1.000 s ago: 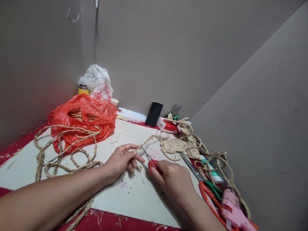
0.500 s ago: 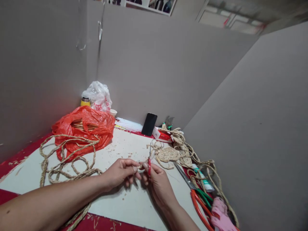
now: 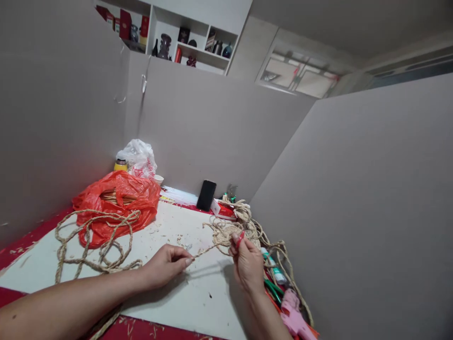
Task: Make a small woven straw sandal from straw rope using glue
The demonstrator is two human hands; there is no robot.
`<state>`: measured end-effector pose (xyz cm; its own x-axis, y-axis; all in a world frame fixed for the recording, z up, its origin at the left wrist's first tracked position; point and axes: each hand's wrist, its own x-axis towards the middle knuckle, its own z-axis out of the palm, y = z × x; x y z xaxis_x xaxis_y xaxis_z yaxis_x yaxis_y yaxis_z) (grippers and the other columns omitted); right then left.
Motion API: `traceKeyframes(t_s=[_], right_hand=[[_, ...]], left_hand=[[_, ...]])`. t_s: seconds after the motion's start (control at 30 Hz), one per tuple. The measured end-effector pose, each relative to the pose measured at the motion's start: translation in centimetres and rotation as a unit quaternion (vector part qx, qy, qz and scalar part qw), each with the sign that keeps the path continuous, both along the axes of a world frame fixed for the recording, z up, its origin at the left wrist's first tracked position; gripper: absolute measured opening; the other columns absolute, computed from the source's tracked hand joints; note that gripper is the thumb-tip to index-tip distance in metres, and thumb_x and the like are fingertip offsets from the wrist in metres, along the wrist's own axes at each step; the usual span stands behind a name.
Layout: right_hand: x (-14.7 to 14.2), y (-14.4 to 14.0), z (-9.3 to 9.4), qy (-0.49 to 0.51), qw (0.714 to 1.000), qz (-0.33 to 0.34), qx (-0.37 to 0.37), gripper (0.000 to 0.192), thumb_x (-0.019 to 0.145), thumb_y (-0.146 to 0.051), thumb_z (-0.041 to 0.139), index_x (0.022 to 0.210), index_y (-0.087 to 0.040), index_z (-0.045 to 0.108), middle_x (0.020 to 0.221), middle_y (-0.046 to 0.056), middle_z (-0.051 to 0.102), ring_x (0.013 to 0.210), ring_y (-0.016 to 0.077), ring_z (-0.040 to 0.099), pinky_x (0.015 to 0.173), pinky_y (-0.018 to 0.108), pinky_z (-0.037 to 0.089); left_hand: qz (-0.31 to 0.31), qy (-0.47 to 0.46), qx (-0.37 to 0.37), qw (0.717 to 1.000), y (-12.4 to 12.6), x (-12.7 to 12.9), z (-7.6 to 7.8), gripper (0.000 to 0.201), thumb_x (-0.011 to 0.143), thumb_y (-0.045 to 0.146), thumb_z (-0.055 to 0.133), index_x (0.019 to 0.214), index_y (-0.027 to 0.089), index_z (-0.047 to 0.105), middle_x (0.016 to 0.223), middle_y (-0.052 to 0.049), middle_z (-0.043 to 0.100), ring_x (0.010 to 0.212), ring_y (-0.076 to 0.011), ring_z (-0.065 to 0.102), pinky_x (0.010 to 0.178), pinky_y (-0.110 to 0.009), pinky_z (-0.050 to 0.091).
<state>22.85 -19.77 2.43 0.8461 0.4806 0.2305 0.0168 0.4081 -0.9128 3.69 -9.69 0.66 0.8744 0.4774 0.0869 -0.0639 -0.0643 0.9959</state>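
straw braid stretched between left hand and right hand.

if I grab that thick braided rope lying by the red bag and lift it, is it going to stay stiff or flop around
Probably floppy: the thick braided rope lies in loose, overlapping loops on the table, so one lifted end would likely trail the rest. It looks like dry straw fibre, so likely light. It partly rests on the red bag and may drag it.

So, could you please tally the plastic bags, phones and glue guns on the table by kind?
Plastic bags: 2, the red plastic bag and the white plastic bag
Phones: 1, the black phone
Glue guns: 1, the pink glue gun
Total: 4
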Motion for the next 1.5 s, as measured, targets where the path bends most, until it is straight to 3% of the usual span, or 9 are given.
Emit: traceKeyframes(t_s=[0.17,0.37,0.6,0.8,0.9,0.97,1.13,1.3,1.5], right_hand=[[0.6,-0.7,1.0,-0.019,0.999,-0.022,0.015,0.033,0.06,-0.037,0.078,0.054,-0.018,0.052,0.05,-0.008,0.04,0.044,0.0068,0.031,0.042,0.021,0.027],[0.7,-0.9,0.7,-0.033,0.999,-0.014,0.003,0.033,0.061,-0.039,0.078,0.055,-0.016,0.055,0.048,-0.008,0.041,0.044,0.0067,0.032,0.041,0.021,0.026],[0.4,-0.8,0.2,-0.023,1.0,0.017,0.002,0.029,0.064,-0.036,0.078,0.059,-0.015,0.059,0.047,-0.007,0.046,0.043,0.0063,0.035,0.042,0.021,0.028],[-0.8,-0.8,0.9,0.045,0.997,0.068,0.011,0.029,0.063,-0.04,0.078,0.065,-0.017,0.061,0.057,-0.004,0.058,0.049,0.0088,0.049,0.044,0.02,0.039],[-1.9,-0.9,1.5,0.085,0.99,0.11,0.01,0.032,0.064,-0.044,0.076,0.077,-0.02,0.061,0.076,0.001,0.067,0.057,0.012,0.057,0.047,0.023,0.045],[-2.6,-1.0,1.8,0.103,0.986,0.133,0.006,0.033,0.066,-0.048,0.073,0.077,-0.02,0.058,0.081,0.002,0.067,0.05,0.0093,0.053,0.043,0.022,0.043],[-3.7,-1.4,2.2,0.121,0.974,0.19,-0.006,0.034,0.068,-0.045,0.072,0.07,-0.019,0.051,0.066,-0.003,0.058,0.035,0.0005,0.021,0.031,0.014,0.019],[-3.3,-1.9,2.6,0.135,0.966,0.218,-0.007,0.035,0.067,-0.037,0.077,0.065,-0.019,0.046,0.051,-0.009,0.043,0.034,0.0009,0.02,0.031,0.011,0.014],[-1.9,-2.0,3.0,0.128,0.976,0.175,0.002,0.043,0.062,-0.039,0.079,0.059,-0.019,0.041,0.048,-0.01,0.037,0.033,0.0011,0.023,0.028,0.01,0.021]], left_hand=[[-0.027,0.005,0.02,0.999,-0.1,-0.5,0.8,0.029,0.078,0.039,0.061,0.077,0.012,0.071,0.061,0.002,0.055,0.059,-0.0103,0.041,0.06,-0.022,0.031],[-0.09,0.037,-0.036,0.995,0.3,-0.6,0.3,0.041,0.078,0.05,0.058,0.085,0.01,0.068,0.043,0.01,0.032,0.038,-0.0058,0.019,0.042,-0.022,0.014],[-0.15,0.069,-0.104,0.981,0.0,-0.5,-0.3,0.038,0.074,0.044,0.06,0.091,0.011,0.065,0.052,-0.001,0.061,0.034,-0.0056,0.036,0.038,-0.019,0.021],[-0.17,0.09,-0.107,0.975,0.1,-0.4,-0.2,0.035,0.073,0.04,0.058,0.091,0.012,0.063,0.06,-0.005,0.065,0.036,-0.0068,0.042,0.04,-0.02,0.031],[-0.179,0.095,-0.07,0.977,0.1,-0.5,-0.4,0.034,0.075,0.04,0.056,0.092,0.012,0.064,0.062,-0.005,0.065,0.037,-0.0071,0.041,0.041,-0.02,0.032],[-0.18,0.094,-0.026,0.979,0.0,-0.6,-0.5,0.033,0.078,0.042,0.054,0.089,0.013,0.064,0.059,-0.002,0.062,0.038,-0.007,0.039,0.042,-0.02,0.031],[-0.139,0.069,0.136,0.978,-0.6,-1.2,-0.3,0.027,0.081,0.038,0.054,0.071,0.016,0.066,0.054,0.003,0.052,0.051,-0.0095,0.039,0.052,-0.021,0.032],[-0.08,0.072,0.274,0.956,-1.5,-1.8,0.6,0.025,0.084,0.028,0.049,0.075,0.017,0.069,0.061,0.0,0.058,0.056,-0.0119,0.044,0.058,-0.022,0.035],[-0.068,0.096,0.373,0.92,-1.7,-1.6,2.6,0.022,0.084,0.023,0.049,0.085,0.019,0.071,0.07,-0.003,0.067,0.062,-0.0138,0.052,0.059,-0.021,0.037]])
